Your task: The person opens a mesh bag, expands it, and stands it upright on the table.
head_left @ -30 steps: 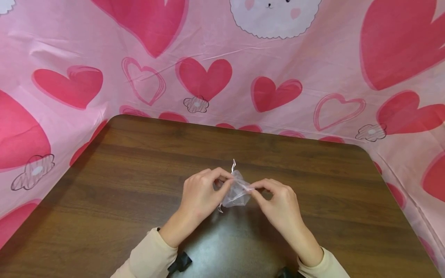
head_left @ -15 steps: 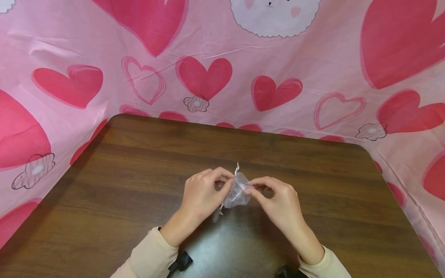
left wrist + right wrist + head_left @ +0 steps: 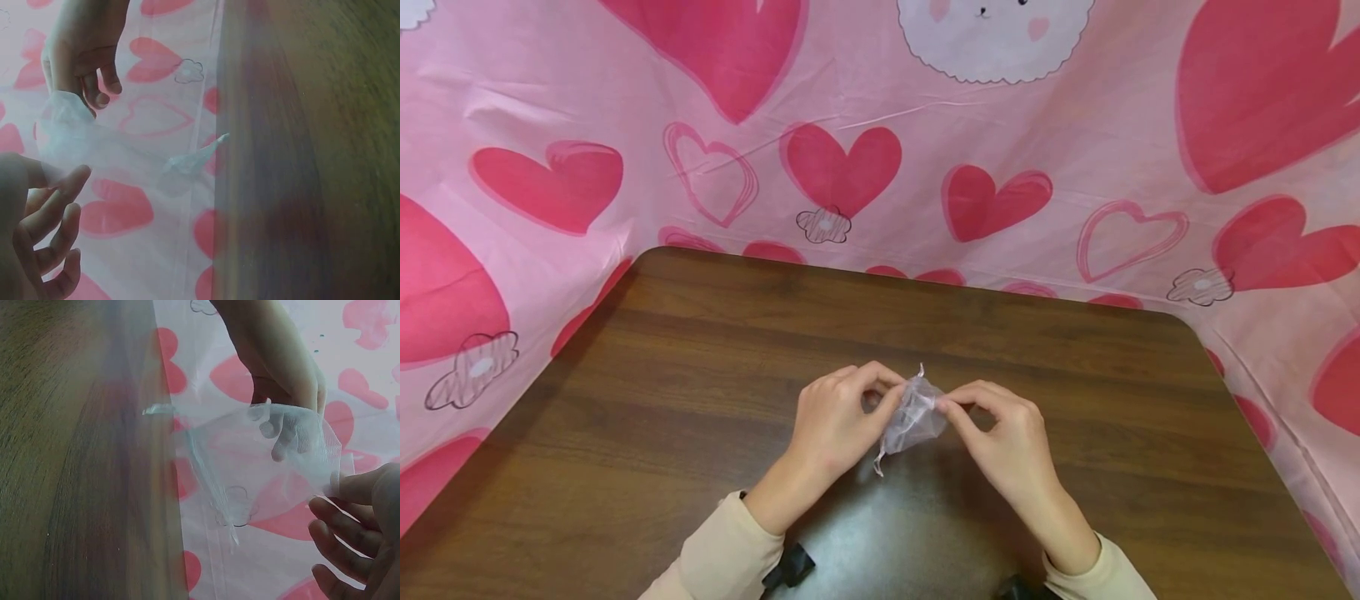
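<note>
A small sheer white drawstring bag (image 3: 914,421) is held above the table between both hands. The left hand (image 3: 838,417) pinches its left side between thumb and index finger, and the right hand (image 3: 1009,437) pinches its right side the same way. Short ribbon ends stick out at the bag's top and lower left. In the left wrist view the bag (image 3: 94,140) stretches between the hands, with a twisted ribbon end pointing away. The right wrist view shows the gathered band and see-through cloth of the bag (image 3: 250,450), with fingers visible behind it.
A brown wood-grain table (image 3: 715,333) lies under the hands. Pink cloth (image 3: 865,75) with red hearts hangs behind it and at both sides. Black objects (image 3: 790,568) show near the sleeves at the bottom edge.
The bag has turned between the fingers; its upper ribbon end has moved right and down, its lower one slightly down. The right fingers have shifted their pinch a little. The left hand has hardly moved.
</note>
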The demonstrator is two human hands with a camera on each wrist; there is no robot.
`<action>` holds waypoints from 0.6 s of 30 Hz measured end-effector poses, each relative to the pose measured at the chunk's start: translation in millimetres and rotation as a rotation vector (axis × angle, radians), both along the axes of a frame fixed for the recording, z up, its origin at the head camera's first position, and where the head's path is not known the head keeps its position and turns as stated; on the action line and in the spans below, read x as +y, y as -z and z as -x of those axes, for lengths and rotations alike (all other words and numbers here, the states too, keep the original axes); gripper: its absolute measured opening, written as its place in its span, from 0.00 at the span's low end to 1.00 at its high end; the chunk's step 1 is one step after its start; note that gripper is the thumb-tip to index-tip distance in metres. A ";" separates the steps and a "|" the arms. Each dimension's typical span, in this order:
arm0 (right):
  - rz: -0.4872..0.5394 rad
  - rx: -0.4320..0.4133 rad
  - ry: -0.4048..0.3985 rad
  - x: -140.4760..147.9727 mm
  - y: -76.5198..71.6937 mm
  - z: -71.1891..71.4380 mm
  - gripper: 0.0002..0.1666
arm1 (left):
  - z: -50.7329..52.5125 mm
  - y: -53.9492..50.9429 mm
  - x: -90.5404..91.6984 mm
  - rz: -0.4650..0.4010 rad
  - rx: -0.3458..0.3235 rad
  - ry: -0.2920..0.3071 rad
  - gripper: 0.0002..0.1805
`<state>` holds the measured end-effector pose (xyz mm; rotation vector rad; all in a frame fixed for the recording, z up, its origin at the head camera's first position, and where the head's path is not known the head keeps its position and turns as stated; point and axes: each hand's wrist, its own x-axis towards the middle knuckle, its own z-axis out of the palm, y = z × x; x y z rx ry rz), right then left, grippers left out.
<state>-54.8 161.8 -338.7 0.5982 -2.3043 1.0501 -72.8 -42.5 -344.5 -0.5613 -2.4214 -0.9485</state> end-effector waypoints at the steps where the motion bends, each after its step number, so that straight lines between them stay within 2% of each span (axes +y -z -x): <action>1: 0.002 0.009 0.004 0.0 -0.2 -0.1 0.08 | 0.0 0.0 0.0 0.005 0.003 -0.002 0.01; 8: 0.020 0.047 0.015 0.8 -1.3 -0.3 0.12 | 0.3 0.8 -0.2 0.031 0.009 -0.026 0.02; 11: 0.023 0.049 0.010 1.0 -1.3 -0.6 0.13 | 0.1 1.7 0.1 0.030 -0.006 -0.016 0.02; 14: 0.028 0.046 -0.001 0.9 -0.9 -0.9 0.14 | -0.7 1.6 0.4 0.020 -0.020 0.032 0.03; 18: 0.028 0.041 -0.019 -0.2 0.0 -1.8 0.15 | -2.0 1.2 1.0 -0.002 -0.013 0.134 0.08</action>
